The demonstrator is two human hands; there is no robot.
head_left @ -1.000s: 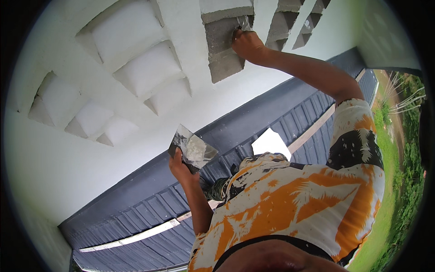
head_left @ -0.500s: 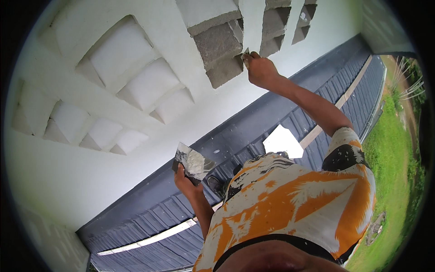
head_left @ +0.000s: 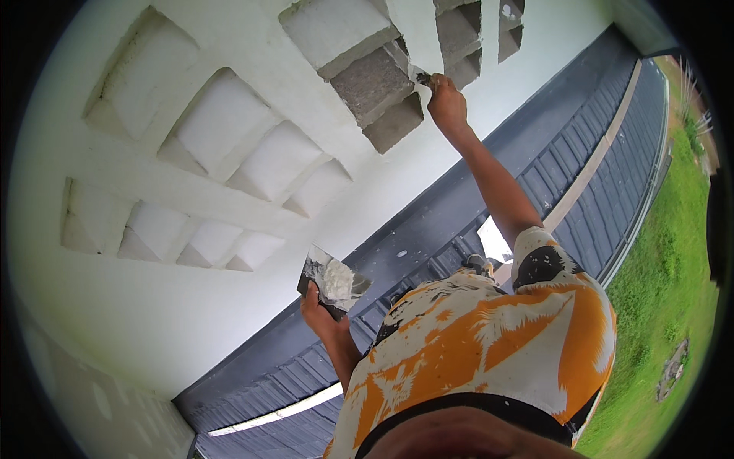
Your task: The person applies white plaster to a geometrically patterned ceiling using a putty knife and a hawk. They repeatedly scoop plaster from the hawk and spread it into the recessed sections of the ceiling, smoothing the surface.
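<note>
My left hand [head_left: 324, 317] grips a flat plate [head_left: 358, 288] at its edge, pale paste [head_left: 335, 280] heaped on top; my right hand [head_left: 448, 107], fingers curled closed, holds a small bladed tool [head_left: 423, 78] (whether it touches the wall [head_left: 145, 321], I cannot tell) just beside a rough grey recess [head_left: 394, 122].

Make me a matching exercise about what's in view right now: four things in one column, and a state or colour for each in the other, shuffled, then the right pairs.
1. Left hand
2. Right hand
3. Shirt
4. Roof

A. Dark blue-grey, ribbed
B. Raised, with a small tool
C. White, orange and black
D. Holding a plate with whitish paste

Pairs: 1-D, 2-B, 3-C, 4-A
</note>
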